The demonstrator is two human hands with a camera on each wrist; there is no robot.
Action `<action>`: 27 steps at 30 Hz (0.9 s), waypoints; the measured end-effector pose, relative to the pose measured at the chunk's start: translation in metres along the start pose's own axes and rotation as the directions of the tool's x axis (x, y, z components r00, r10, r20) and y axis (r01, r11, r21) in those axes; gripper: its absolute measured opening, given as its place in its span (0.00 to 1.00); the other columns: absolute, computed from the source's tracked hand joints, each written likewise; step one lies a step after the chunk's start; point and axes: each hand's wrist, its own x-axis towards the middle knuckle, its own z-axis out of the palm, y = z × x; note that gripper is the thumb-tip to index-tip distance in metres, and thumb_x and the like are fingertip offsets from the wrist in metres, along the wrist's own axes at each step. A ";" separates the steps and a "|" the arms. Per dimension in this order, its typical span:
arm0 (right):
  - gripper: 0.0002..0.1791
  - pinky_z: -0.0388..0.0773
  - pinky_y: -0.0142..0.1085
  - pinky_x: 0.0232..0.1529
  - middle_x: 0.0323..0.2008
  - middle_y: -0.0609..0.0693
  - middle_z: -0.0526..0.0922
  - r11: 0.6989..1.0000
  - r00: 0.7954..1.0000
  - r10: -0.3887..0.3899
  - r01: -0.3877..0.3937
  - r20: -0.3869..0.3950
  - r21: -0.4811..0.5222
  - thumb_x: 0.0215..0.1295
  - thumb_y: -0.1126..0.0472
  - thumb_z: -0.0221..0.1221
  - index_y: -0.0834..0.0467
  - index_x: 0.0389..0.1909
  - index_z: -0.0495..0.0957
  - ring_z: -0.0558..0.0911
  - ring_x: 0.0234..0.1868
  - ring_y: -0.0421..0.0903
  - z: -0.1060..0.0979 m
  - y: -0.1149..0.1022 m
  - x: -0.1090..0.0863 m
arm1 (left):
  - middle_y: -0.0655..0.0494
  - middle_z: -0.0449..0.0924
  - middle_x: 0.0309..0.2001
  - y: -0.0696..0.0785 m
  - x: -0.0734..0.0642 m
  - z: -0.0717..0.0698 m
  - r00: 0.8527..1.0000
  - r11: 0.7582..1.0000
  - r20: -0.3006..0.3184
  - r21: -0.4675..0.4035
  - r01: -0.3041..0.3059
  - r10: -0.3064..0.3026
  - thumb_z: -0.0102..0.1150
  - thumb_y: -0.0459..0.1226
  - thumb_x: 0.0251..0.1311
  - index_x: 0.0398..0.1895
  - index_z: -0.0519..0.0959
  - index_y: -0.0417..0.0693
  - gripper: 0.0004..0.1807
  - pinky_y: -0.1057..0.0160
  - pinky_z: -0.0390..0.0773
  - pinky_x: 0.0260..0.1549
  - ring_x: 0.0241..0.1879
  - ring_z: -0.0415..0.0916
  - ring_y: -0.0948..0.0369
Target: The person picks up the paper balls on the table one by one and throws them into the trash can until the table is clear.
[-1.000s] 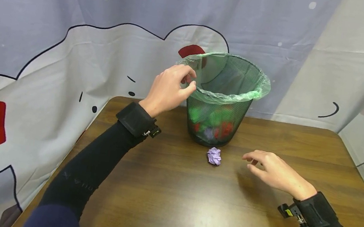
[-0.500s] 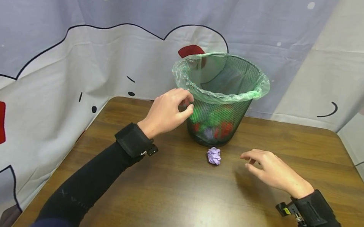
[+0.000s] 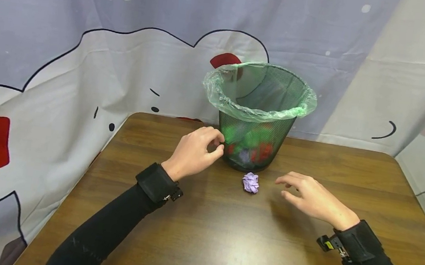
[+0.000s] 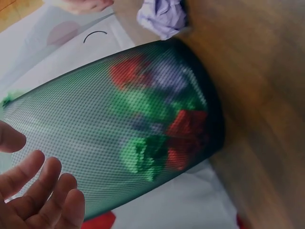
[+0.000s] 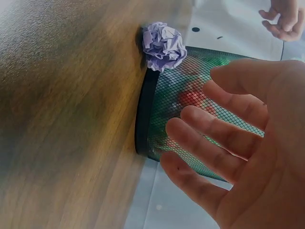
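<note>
A crumpled ball of purple paper (image 3: 250,182) lies on the table just in front of a black mesh wastebasket (image 3: 253,144). A thin green plastic bag (image 3: 255,113) lines the basket and folds over its rim. Through the mesh, crumpled red (image 4: 186,138), green and purple paper shows inside. My left hand (image 3: 197,150) hovers left of the basket, fingers loosely bent and holding nothing. To the right of the paper ball, my right hand (image 3: 314,198) hangs above the table, its fingers relaxed and apart from the ball; the right wrist view shows the palm (image 5: 267,157) with nothing in it.
The brown wooden table (image 3: 198,238) reaches back to a printed curtain (image 3: 144,65) right behind the wastebasket. More curtain hangs along the left and right sides. Each wrist wears a black strap (image 3: 155,182) with a small camera.
My left hand has come down from the wastebasket's rim to beside its lower part. My right hand has shifted slightly left, closer to the paper ball, which has stayed in place.
</note>
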 end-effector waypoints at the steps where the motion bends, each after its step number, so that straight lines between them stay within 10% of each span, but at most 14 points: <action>1: 0.15 0.80 0.45 0.50 0.50 0.43 0.83 1.000 1.000 -0.006 0.006 -0.001 0.002 0.68 0.61 0.62 0.49 0.55 0.81 0.83 0.52 0.43 0.000 -0.001 0.001 | 0.60 0.78 0.36 -0.001 -0.002 0.002 1.000 1.000 0.004 0.001 0.003 -0.003 0.56 0.42 0.64 0.39 0.80 0.53 0.06 0.59 0.77 0.36 0.39 0.77 0.61; 27: 0.27 0.72 0.52 0.63 0.60 0.52 0.78 0.998 0.995 -0.048 0.045 0.084 0.035 0.62 0.58 0.67 0.55 0.63 0.77 0.76 0.64 0.53 0.020 -0.010 0.034 | 0.60 0.81 0.37 -0.010 -0.042 0.032 0.994 0.999 0.098 0.006 0.052 -0.053 0.58 0.44 0.64 0.39 0.82 0.54 0.07 0.59 0.78 0.36 0.39 0.79 0.61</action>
